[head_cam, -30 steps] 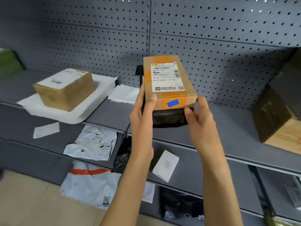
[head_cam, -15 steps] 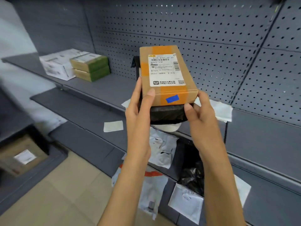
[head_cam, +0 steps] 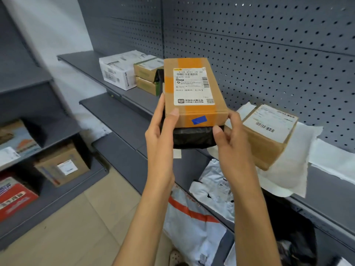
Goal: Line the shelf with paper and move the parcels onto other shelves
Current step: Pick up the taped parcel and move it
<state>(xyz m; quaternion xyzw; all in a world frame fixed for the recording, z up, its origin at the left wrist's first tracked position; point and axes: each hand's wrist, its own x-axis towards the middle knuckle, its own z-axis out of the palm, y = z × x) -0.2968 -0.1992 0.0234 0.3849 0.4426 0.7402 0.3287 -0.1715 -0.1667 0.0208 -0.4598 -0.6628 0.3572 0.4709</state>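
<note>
I hold a stack of two parcels in front of the shelves. On top is a long cardboard box [head_cam: 194, 93] with orange tape, a white label and a blue sticker. Under it is a black plastic parcel [head_cam: 194, 138]. My left hand [head_cam: 161, 135] grips the stack's left side, thumb on the box's near corner. My right hand [head_cam: 232, 143] holds the right near end, fingers curled round the black parcel. To the right, a brown box [head_cam: 269, 137] sits on white paper [head_cam: 288, 169] that lines the grey shelf [head_cam: 326, 191].
On the upper shelf [head_cam: 90, 68] at the back stand a white box [head_cam: 119, 72] and two stacked green-edged boxes [head_cam: 146, 75]. White and orange plastic mailers [head_cam: 194, 217] lie on lower shelves. A side rack at left holds a brown box [head_cam: 63, 166] and a red one [head_cam: 15, 196].
The view has swung left while both hands keep the same grip on the stack. The brown box on paper now lies to my right and the white and green boxes sit closer.
</note>
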